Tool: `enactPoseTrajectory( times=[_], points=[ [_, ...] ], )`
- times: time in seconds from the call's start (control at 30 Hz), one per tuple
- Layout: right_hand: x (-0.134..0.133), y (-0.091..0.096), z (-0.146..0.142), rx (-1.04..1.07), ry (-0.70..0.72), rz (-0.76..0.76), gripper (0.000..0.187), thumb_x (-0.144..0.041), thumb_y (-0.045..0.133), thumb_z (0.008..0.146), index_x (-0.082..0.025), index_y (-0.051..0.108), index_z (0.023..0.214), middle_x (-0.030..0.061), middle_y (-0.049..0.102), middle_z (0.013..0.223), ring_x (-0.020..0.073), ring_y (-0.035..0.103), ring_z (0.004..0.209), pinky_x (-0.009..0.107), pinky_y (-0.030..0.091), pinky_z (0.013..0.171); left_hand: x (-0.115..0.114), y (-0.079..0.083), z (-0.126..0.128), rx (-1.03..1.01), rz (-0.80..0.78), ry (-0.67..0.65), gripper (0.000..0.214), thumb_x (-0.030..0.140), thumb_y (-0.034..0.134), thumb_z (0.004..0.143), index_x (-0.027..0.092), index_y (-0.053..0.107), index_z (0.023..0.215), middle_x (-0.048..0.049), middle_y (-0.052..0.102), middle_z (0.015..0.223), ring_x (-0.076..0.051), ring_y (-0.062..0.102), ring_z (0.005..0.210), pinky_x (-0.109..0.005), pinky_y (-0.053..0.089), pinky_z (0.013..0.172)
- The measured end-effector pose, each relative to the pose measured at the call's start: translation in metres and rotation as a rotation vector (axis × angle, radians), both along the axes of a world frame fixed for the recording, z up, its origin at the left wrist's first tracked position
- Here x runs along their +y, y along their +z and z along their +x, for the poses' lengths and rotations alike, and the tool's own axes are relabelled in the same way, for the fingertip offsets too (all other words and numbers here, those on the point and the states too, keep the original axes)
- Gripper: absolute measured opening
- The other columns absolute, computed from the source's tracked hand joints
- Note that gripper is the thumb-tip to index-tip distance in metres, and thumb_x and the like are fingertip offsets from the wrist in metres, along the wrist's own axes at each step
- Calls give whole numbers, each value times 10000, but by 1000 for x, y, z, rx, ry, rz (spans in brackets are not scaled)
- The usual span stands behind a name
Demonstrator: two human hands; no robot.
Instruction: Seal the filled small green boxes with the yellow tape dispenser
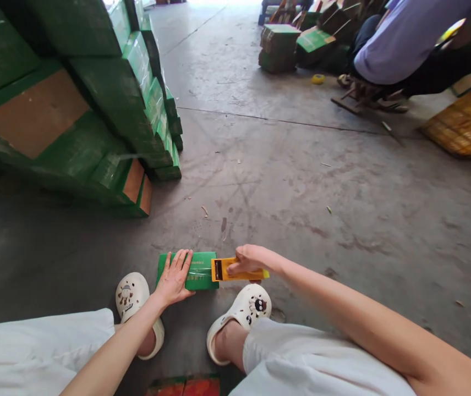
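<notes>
A small green box [201, 270] lies on the floor between my white clogs, with a shiny strip of clear tape along its top. My left hand [175, 278] rests flat on the left part of the box, fingers stretched out. At the box's right end, my right hand [248, 259] is closed around an orange tape dispenser [221, 269]. The dispenser's dark front end meets the box's right edge, where the tape strip reaches it. Some yellow shows at the dispenser's far right end, and part of its body is hidden by my fingers.
Stacked green boxes [107, 82] stand to the left. At the upper right a person in a lavender top [409, 41] sits on a low stool, beside a yellow crate [466, 124]. More boxes [279, 47] and a yellow tape roll [318, 79] lie beyond. A red-and-green object [186, 386] is at the bottom edge.
</notes>
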State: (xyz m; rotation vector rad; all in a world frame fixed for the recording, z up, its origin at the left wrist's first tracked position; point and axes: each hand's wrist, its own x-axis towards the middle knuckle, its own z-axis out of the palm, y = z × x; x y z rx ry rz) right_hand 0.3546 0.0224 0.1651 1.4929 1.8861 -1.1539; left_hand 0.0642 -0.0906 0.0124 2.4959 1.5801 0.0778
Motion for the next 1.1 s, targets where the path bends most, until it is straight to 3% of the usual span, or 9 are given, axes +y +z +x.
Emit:
enactPoseTrajectory(
  times=[0.1,0.33,0.43,0.57,0.67,0.73,0.83,0.9,1.1],
  points=[
    [3,0,-10,-123,79,-56,378,-559,781,791,-190,748,716,70,686,553,297,731,657,359,573,675,-2,1,20,57,3,38,1295,555,802,697,90,101,1682,-237,236,1714,-405,167,1602,-617,30,1287],
    [-2,-1,-4,-80,-43,-115,393,-574,821,746,-187,758,730,39,671,509,254,706,540,326,582,609,3,0,85,12,14,-1,1247,480,778,707,63,107,1672,-239,217,1720,-390,158,1608,-578,92,1296],
    [-5,4,5,0,-90,-174,455,-622,811,745,-172,742,726,68,685,538,274,708,562,325,564,575,3,0,86,-21,15,-3,1213,458,756,730,66,101,1672,-236,284,1697,-389,218,1591,-563,110,1298],
    [3,24,27,75,10,-295,510,-665,764,766,-157,738,794,89,726,639,256,724,638,290,540,581,3,1,80,-32,13,-5,1222,440,758,742,82,60,1679,-227,310,1687,-387,238,1581,-563,117,1299],
    [11,40,56,-13,44,-270,461,-620,777,769,-162,730,754,78,709,622,243,719,642,269,515,577,3,2,79,-40,5,2,1267,442,779,730,83,22,1681,-228,314,1685,-390,247,1576,-562,129,1298],
    [9,41,75,-73,-18,-305,453,-623,759,786,-171,731,776,68,709,619,233,709,591,271,508,564,3,4,79,-47,2,0,1282,440,789,725,90,12,1684,-228,323,1680,-391,261,1569,-561,134,1296],
    [-3,21,87,-127,-75,-257,436,-604,741,810,-169,747,803,75,725,631,238,715,568,275,510,560,3,5,80,-57,14,-6,1290,439,794,724,96,6,1685,-226,340,1671,-391,275,1562,-562,135,1296],
    [-11,-1,75,-181,-31,-143,412,-572,723,833,-164,777,827,99,760,691,262,750,641,283,535,599,2,6,81,-58,26,-5,1301,438,800,719,93,-1,1685,-226,355,1662,-392,282,1557,-567,137,1295],
    [-17,-57,-18,-174,43,54,376,-387,750,824,-148,810,1108,205,791,1119,347,752,1090,354,583,866,3,6,83,-35,30,-10,1315,428,799,708,86,-17,1680,-229,350,1663,-394,279,1556,-576,137,1292]
  ],
)
